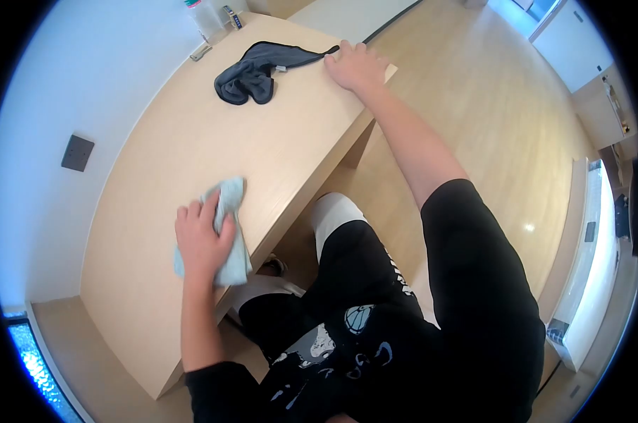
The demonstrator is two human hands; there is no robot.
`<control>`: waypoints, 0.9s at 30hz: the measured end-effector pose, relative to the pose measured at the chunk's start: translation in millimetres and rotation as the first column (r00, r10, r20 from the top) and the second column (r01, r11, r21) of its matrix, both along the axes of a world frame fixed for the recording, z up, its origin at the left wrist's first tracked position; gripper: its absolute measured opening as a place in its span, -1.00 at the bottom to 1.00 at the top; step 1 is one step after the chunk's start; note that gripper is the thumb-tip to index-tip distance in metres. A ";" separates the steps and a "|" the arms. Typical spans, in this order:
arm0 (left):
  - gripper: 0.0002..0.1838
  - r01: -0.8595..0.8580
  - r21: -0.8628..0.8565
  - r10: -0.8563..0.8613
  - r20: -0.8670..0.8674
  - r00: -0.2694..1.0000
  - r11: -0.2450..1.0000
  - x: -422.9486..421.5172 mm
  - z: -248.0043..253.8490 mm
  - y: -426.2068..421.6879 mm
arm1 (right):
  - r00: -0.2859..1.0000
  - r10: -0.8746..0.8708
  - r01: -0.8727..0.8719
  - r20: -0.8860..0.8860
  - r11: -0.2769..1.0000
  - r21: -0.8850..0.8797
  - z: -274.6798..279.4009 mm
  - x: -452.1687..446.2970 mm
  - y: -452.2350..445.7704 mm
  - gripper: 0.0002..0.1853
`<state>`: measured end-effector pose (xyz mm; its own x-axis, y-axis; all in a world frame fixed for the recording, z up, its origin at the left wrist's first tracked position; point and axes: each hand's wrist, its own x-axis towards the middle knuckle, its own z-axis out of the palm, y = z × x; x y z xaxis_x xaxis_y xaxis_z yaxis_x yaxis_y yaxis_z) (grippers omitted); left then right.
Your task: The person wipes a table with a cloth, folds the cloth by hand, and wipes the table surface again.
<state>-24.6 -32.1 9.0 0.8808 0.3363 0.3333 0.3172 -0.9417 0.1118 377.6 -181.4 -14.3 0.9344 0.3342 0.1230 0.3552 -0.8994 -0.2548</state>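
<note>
Wiping seems under way, how far unclear: the left hand [203,238] lies on the pale cloth [234,250] on the worktop [276,134], the right hand [356,67] by the dark cloth [252,69]; whether either's fingers clamp, I cannot tell.

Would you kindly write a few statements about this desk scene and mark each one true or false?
1. The left hand rests on a light blue cloth. True.
2. The dark gray cloth lies on the floor. False: it is on the desktop.
3. The wall socket is white. False: the socket is dark.
4. The right hand is nearer the dark gray cloth than the light blue cloth. True.
</note>
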 end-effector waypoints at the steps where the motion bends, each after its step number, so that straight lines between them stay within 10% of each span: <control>1: -0.50 -0.013 -0.018 0.013 0.003 1.000 1.000 -17.6 1.6 -7.1 | 1.000 0.009 -0.009 0.002 1.000 0.003 1.0 -0.1 -0.7 -0.32; 6: -0.49 -0.167 -0.070 0.169 0.015 0.986 0.983 -97.4 1.7 -24.4 | 0.988 0.147 -0.147 0.054 0.989 -0.002 4.4 -7.4 -19.3 -0.33; 9: -0.49 -0.246 -0.067 0.248 0.007 0.969 0.967 -130.4 1.3 -23.8 | 0.854 0.309 -0.414 0.419 0.891 0.186 -45.0 -5.9 -50.7 -0.39; 11: -0.49 -0.263 -0.070 0.265 0.016 0.964 0.962 -139.8 1.2 -24.0 | 0.826 0.412 -0.553 0.385 0.725 0.410 -63.2 -50.3 -110.0 -0.43; 16: -0.50 -0.303 -0.097 0.307 0.030 0.951 0.948 -135.7 1.4 -26.5 | 0.964 0.262 -0.235 -0.038 0.912 0.336 -174.1 -214.8 -316.8 -0.60; 17: -0.50 -0.305 -0.093 0.309 0.026 0.951 0.948 -135.2 1.4 -26.5 | 0.891 0.059 0.085 -0.449 0.952 0.294 -222.8 -257.6 -378.3 -0.64; 19: -0.51 -0.306 -0.088 0.309 0.023 0.951 0.948 -133.8 1.1 -24.9 | 0.315 -0.217 0.545 -0.924 0.838 -0.011 -299.6 -353.7 -502.0 -0.66; 23: -0.50 -0.297 -0.085 0.300 0.025 0.954 0.951 -134.6 -3.9 -23.0 | -0.210 -0.495 0.404 -0.843 0.741 -0.536 -287.1 -512.4 -570.9 -0.80; 27: -0.50 -0.277 -0.079 0.282 0.052 0.958 0.958 -136.1 -3.6 -22.7 | -0.321 -0.437 0.378 -0.840 0.754 -0.537 -275.2 -554.5 -547.1 -0.78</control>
